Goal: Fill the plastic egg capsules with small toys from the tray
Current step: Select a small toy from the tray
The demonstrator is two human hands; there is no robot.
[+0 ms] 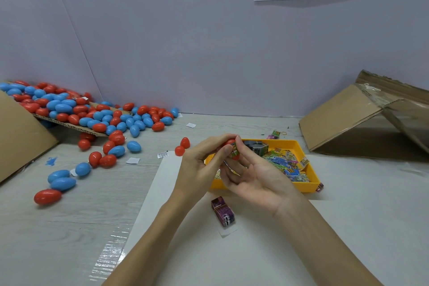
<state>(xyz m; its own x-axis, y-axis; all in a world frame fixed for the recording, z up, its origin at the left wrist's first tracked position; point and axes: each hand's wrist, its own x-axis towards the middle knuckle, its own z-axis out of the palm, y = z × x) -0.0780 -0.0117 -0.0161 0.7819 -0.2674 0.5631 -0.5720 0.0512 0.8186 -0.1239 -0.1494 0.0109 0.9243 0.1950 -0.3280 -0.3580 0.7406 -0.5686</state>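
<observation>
My left hand and right hand together pinching a red egg capsule with a small toy packet, just above the yellow tray, loose eggs far left on the surface

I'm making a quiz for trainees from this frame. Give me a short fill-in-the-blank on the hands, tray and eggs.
1. Both hands, left hand and right hand, hold an egg capsule coloured ____.
2. The tray of small toys is coloured ____.
3. The egg pile at far left holds red and ____ eggs.
4. The purple packet lies on the table, ____ the tray.

Missing words: red; yellow; blue; outside
</observation>
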